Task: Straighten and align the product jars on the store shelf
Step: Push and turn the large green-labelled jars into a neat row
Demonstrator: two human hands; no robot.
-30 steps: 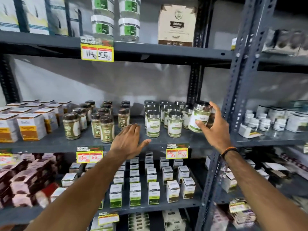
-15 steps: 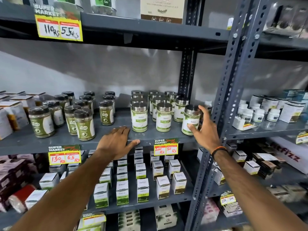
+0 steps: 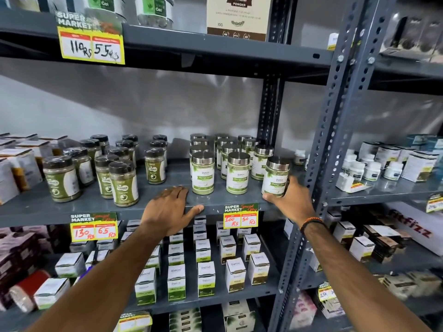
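**Aligning the silver-lid jars, front row, right end**

Shelf (image 3: 215,203): grey steel, mid level, smooth painted deck. Jars should slide on it easily, so a nudge is likely enough.

Silver-lid jar block (image 3: 230,152): three columns running front to back, right half of the shelf, beside the upright post (image 3: 335,130). Front row is two upright jars plus the one in hand. Black-lid jars (image 3: 103,168) stand apart on the left, looser rows.

Left hand (image 3: 167,209): flat on the shelf's front edge, fingers spread, thumb over the lip, grasping nothing. Looks like a brace.

Right hand (image 3: 293,202): wrapped around the lower body of the end jar (image 3: 275,177), fingers behind, thumb at the base. Jar leans slightly; can't tell whether its base is fully down.

Handling, my read:
- Rigid jar, powder-filled, probably moderate weight. Glass or plastic, can't tell, so treat as breakable.
- Paper label gives better friction than the polished lid. Grip mid to low body, not the lid.
- Tall and narrow: pushing high would tip it into its neighbours.
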